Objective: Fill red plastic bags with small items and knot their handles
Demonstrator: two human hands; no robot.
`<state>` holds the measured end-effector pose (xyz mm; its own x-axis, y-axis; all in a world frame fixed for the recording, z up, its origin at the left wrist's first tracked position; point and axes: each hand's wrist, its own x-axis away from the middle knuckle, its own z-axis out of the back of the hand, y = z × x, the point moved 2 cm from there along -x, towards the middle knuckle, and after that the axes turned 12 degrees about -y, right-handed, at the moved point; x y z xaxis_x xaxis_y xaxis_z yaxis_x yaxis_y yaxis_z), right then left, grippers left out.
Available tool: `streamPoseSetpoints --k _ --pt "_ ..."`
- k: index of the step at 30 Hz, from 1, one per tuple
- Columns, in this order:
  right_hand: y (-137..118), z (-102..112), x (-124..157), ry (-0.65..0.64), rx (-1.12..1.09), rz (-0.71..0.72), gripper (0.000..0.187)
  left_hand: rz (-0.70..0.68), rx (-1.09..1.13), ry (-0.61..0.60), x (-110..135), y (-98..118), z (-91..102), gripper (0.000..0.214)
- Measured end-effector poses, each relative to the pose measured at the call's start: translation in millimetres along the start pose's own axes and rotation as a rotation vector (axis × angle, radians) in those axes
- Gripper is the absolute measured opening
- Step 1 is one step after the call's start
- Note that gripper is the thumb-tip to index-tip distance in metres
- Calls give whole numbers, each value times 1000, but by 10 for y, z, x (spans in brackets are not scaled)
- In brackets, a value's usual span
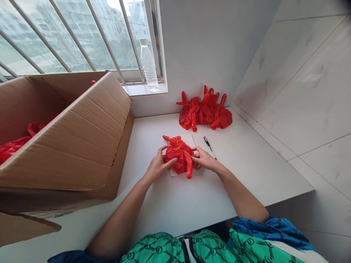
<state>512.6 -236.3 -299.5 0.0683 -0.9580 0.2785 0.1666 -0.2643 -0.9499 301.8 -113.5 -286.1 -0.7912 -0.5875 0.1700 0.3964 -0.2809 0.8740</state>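
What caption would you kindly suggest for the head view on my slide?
Left hand and right hand hold a knotted red bag over white paper, near a pen.

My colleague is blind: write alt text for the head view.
A person's left hand and right hand hold a tied red plastic bag from both sides over white paper on a white table. A pen lies to the right, more red bags beyond; a cardboard box stands at left.

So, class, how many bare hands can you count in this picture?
2: the left hand at the left side of a shiny red plastic bag, and the right hand at its right side.
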Motion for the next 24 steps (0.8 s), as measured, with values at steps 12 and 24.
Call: streamPoseSetpoints --k 12,24 --pt "-55 193 191 -248 13 -13 57 -88 141 -271 39 11 137 71" --pt "-115 11 -319 323 81 339 46 -207 -97 110 -53 108 -126 33"
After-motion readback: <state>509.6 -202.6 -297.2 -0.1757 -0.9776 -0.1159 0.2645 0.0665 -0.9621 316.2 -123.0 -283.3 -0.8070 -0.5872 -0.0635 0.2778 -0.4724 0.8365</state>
